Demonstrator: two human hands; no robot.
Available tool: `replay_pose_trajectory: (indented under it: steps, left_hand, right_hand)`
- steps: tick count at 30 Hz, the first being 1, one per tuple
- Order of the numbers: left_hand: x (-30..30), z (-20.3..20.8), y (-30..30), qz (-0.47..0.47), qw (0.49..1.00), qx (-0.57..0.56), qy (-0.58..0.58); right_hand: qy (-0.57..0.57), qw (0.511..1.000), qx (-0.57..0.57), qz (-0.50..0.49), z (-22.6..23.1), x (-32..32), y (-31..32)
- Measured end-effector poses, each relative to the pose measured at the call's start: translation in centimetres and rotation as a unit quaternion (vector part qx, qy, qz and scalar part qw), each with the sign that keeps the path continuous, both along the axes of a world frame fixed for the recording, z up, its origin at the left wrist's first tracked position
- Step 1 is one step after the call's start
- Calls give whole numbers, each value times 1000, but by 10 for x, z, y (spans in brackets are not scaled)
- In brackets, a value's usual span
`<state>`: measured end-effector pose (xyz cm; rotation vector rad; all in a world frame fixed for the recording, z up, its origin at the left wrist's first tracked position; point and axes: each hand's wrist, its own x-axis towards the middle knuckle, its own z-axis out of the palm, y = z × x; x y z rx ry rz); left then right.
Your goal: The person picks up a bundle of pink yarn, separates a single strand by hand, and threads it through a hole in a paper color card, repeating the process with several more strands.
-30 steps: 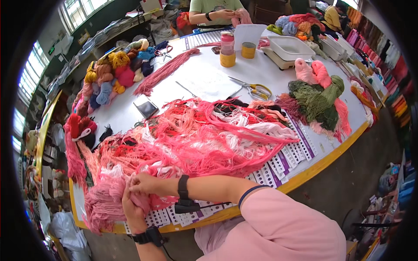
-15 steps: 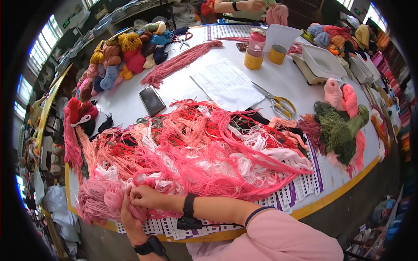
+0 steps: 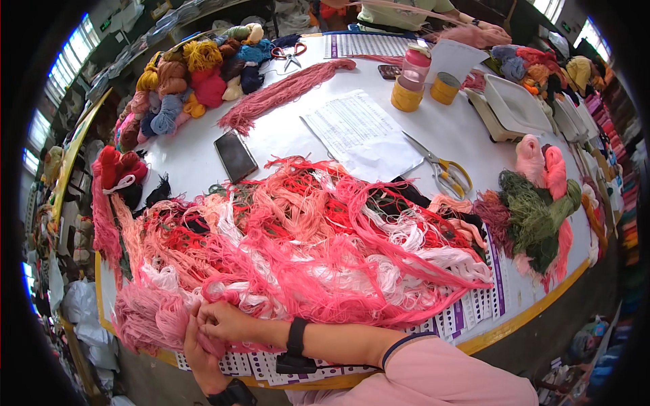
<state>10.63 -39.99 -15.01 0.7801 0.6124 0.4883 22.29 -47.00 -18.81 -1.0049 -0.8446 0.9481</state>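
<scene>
Lower left: left hand (image 3: 201, 356) and right hand (image 3: 227, 321), both closed, apparently on pink yarn (image 3: 171, 320), unchanged; upper right: far yarn (image 3: 462, 37), newly strung leftward.

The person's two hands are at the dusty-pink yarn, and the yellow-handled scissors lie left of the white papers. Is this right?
Not quite: the yellow-handled scissors lie right of the white papers, as the head view shows. The left hand and right hand are at the dusty-pink yarn.
</scene>
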Motion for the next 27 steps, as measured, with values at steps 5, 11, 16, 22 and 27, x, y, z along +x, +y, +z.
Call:
replay_pose_trajectory:
  steps: [5, 11, 16, 22, 27]
  left_hand:
    - [0, -1, -1, 11, 1000, 5, 14]
    - [-6, -1, 2, 9, 1000, 9, 8]
    - [-5, -2, 6, 5, 1000, 18, 5]
    - [-5, -8, 11, -64, 998, -6, -21]
    - [16, -9, 7, -89, 996, 25, 5]
  right_hand:
    - [31, 999, -6, 10, 4, 1, -2]
    - [27, 999, -10, 13, 10, -3, -2]
    - [22, 1000, -19, -1, 3, -6, 3]
    - [-9, 993, 23, -112, -13, -12, 10]
    - [2, 998, 30, -59, -20, -15, 25]
